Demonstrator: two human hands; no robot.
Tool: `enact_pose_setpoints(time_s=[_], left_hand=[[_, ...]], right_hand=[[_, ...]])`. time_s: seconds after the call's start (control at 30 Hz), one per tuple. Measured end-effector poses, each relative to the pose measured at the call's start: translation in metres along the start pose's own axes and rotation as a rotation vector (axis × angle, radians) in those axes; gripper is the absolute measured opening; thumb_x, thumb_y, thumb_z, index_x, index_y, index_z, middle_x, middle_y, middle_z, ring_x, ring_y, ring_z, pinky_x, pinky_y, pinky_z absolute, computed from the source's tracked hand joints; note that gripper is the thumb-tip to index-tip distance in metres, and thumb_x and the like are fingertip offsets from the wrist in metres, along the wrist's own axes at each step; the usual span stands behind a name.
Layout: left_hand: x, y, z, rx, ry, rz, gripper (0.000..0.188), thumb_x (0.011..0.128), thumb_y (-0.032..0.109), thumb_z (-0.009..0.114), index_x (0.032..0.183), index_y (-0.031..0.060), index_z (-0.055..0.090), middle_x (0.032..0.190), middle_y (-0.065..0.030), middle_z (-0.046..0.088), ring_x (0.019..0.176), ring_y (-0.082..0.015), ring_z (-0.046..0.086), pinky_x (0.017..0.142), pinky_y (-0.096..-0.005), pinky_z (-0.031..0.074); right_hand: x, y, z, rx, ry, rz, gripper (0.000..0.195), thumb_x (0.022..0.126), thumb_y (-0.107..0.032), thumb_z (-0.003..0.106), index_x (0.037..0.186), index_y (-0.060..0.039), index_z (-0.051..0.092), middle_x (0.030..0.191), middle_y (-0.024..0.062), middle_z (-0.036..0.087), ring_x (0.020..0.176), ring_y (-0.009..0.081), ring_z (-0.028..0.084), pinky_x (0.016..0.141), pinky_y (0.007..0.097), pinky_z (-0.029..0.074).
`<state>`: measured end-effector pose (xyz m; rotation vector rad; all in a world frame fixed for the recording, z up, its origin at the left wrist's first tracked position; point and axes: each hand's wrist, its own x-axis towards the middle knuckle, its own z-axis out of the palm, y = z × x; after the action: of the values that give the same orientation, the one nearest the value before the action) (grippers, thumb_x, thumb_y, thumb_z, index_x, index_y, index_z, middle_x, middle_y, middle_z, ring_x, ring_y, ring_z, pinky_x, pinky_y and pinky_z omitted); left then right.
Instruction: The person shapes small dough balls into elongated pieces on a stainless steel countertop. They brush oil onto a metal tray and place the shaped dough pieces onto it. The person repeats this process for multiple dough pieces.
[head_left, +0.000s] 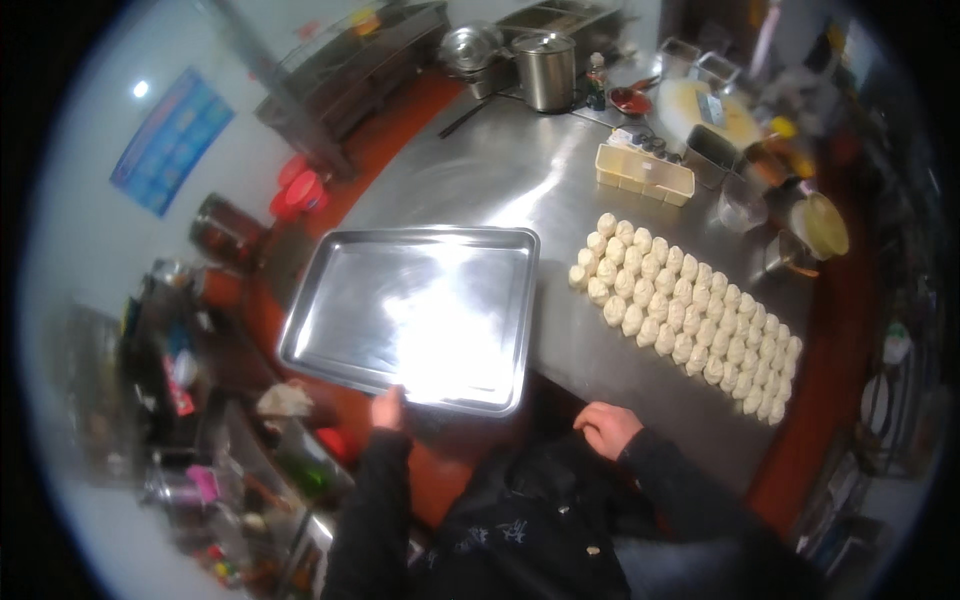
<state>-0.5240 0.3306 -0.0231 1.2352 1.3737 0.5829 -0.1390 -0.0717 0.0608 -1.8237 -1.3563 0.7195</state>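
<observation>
My left hand (387, 409) grips the near rim of a shallow rectangular stainless-steel tray (360, 292). Nothing lies in the tray, and bright glare covers much of its bottom. Its near edge juts past the edge of the steel worktable (570, 352). My right hand (609, 429) is at the table's near edge, its fingers curled together with nothing visible in them; the palm side is partly hidden. To the right of the tray, rows of pale, raw-looking filled dough pieces (690, 307), like small buns or dumplings, sit closely packed on the metal top.
Beyond the dough stand a pale yellow plastic bin (645, 176), a dark rectangular container (710, 154) and a clear tub (741, 204). A lidded steel stockpot (546, 71), a bottle (596, 82) and a round cutting board (675, 112) are at the far end. Cluttered shelving is at lower left.
</observation>
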Motion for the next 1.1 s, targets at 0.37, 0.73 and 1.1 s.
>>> enact_pose_setpoints(time_s=[0.37, 0.73, 1.1], left_hand=[[0.191, 0.088, 0.139, -0.096, -0.266, -0.069, 0.035, 0.112, 0.025, 0.071, 0.083, 0.0084, 0.061, 0.073, -0.0006, 0.053, 0.06, -0.0186, 0.053, 0.057, -0.0415, 0.046], [0.331, 0.073, 0.203, -0.161, -0.444, -0.075, 0.03, 0.11, 0.025, 0.075, 0.091, 0.005, 0.063, 0.082, -0.0052, 0.06, 0.072, -0.0208, 0.062, 0.065, -0.0447, 0.054], [0.399, 0.064, 0.198, 0.162, -0.673, 0.221, 0.026, 0.111, 0.022, 0.078, 0.115, -0.0026, 0.07, 0.104, -0.0118, 0.072, 0.09, -0.0281, 0.072, 0.079, -0.0527, 0.064]], right_hand=[[0.151, 0.016, -0.038, -0.01, 0.159, 0.17, 0.013, 0.105, -0.01, 0.074, 0.116, -0.0081, 0.082, 0.115, 0.0131, 0.081, 0.108, 0.0411, 0.079, 0.093, 0.0491, 0.064], [0.165, -0.024, -0.026, -0.236, 0.4, 0.532, 0.01, 0.103, -0.008, 0.078, 0.11, -0.0099, 0.085, 0.107, 0.0127, 0.08, 0.099, 0.0378, 0.08, 0.088, 0.0475, 0.064], [0.148, -0.014, 0.007, -0.194, 0.584, 0.702, 0.008, 0.102, -0.007, 0.078, 0.106, -0.0072, 0.084, 0.105, 0.0144, 0.081, 0.098, 0.0393, 0.08, 0.086, 0.0471, 0.065]])
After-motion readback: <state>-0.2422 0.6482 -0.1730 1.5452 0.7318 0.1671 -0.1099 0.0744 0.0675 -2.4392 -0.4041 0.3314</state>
